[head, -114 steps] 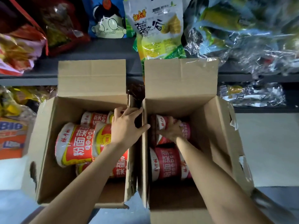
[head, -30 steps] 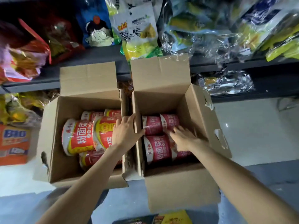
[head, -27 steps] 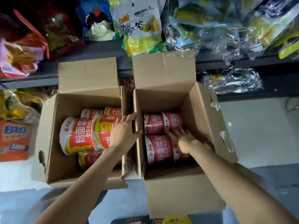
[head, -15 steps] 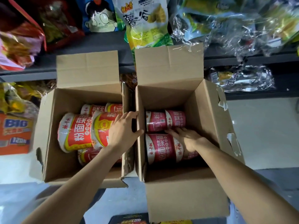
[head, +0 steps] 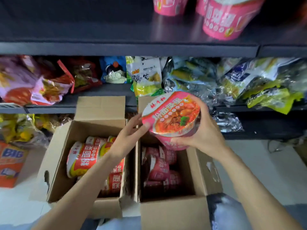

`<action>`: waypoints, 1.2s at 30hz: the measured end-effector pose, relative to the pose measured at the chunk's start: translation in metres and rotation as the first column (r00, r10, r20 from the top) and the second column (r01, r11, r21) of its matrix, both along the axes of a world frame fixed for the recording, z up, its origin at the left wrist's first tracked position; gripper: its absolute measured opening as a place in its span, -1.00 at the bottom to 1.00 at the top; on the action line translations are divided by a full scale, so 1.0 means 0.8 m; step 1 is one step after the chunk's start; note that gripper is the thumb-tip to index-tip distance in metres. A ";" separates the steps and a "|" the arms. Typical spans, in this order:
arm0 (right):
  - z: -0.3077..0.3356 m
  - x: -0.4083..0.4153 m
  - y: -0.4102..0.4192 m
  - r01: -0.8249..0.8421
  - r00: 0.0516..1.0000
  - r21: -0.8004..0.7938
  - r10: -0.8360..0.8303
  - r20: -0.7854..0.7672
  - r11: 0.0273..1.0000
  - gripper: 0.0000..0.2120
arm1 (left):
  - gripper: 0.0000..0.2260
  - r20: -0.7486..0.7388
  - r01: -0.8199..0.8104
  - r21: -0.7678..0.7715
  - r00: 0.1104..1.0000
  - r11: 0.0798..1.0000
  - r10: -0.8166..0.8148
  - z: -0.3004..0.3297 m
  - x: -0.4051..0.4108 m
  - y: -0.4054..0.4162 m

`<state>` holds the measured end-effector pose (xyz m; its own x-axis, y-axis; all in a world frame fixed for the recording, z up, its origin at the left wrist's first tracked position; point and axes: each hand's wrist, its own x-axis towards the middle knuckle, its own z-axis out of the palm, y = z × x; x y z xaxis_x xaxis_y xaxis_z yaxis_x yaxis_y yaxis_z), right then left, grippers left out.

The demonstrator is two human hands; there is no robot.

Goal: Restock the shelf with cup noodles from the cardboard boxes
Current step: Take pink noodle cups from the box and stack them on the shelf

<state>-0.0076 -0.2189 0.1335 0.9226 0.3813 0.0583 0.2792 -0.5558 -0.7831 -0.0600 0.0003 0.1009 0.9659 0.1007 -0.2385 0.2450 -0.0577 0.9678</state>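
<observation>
A pink cup noodle (head: 172,117) is held above the right cardboard box (head: 204,171), lid facing me. My right hand (head: 204,133) grips it from below and the right side. My left hand (head: 132,130) touches its left rim with fingers and thumb. The right box holds several pink cups (head: 159,166) lying on their sides. Red and yellow cups (head: 83,158) fill the left cardboard box (head: 61,156). The dark upper shelf (head: 116,30) carries a few upright pink cups (head: 227,19) at its right end.
Snack bags (head: 146,75) crowd the middle shelf behind the boxes, with foil packs (head: 199,77) to the right. An orange carton (head: 10,165) stands on the pale floor at left. My knee (head: 226,211) is at the bottom right.
My right hand has lifted one pink cup out of the right box. My left hand left the box divider and came up to the cup. The view tilted up, showing the upper shelf.
</observation>
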 end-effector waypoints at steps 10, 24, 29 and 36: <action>0.146 0.153 0.084 0.125 0.971 0.375 -0.191 0.146 0.919 0.07 | -0.27 0.579 -0.121 0.155 0.815 0.981 0.009 0.165 0.144 0.025; 0.135 0.258 0.105 0.416 0.834 0.117 -0.429 0.347 0.902 -0.31 | -0.41 0.479 -0.168 0.392 0.876 0.904 -0.045 0.171 0.300 0.013; 0.125 0.219 0.095 0.321 0.865 0.271 -0.398 0.307 0.907 -0.41 | -0.53 0.451 -0.209 0.354 0.892 0.912 0.030 0.174 0.273 0.015; 0.023 0.126 0.062 0.117 0.895 0.140 -0.166 0.415 0.983 -0.72 | -0.83 0.646 -0.434 0.259 0.742 0.863 0.179 0.095 0.141 0.027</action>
